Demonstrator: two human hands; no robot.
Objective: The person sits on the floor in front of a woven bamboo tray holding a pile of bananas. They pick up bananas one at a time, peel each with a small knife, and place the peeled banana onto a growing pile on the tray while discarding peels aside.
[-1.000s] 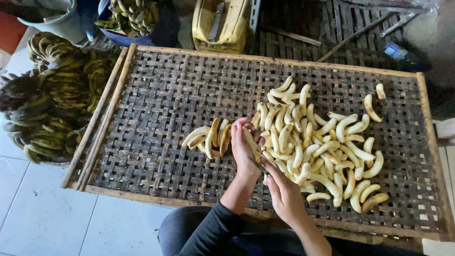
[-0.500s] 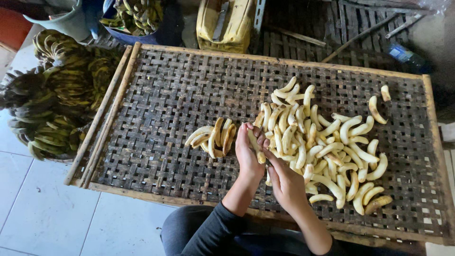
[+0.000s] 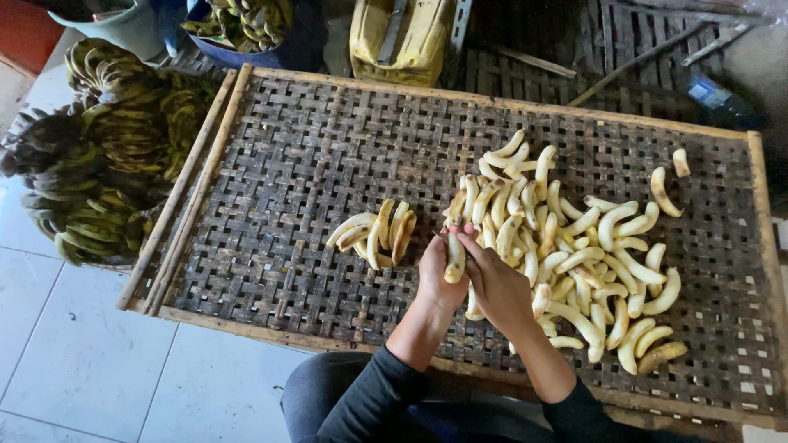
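While the left hand (image 3: 439, 279) closes around a pale, curved peeled banana (image 3: 454, 256) above the coarse woven bamboo tray (image 3: 287, 164), the right hand (image 3: 497, 283) pinches its top end, fingertips partly hidden, beside the smooth heaped pile (image 3: 574, 246).

Hidden and cut off around the woven tray (image 3: 271, 246)

The right hand (image 3: 498, 285) lies over the left hand's (image 3: 439, 275) fingers and over part of the banana (image 3: 454, 256) they hold, so the grip cannot be read; a thin blade-like thing may be there, too small to tell. Peeled bananas in the pile (image 3: 574, 246) on the tray are partly buried under one another. Beyond the tray's far rim, the yellow can (image 3: 402, 37), blue tub (image 3: 246, 41) and grey bucket (image 3: 123, 25) are cut by the top edge. Left of the tray, the green bunches (image 3: 90, 164) sit in shadow. The tray's near right corner runs off frame.
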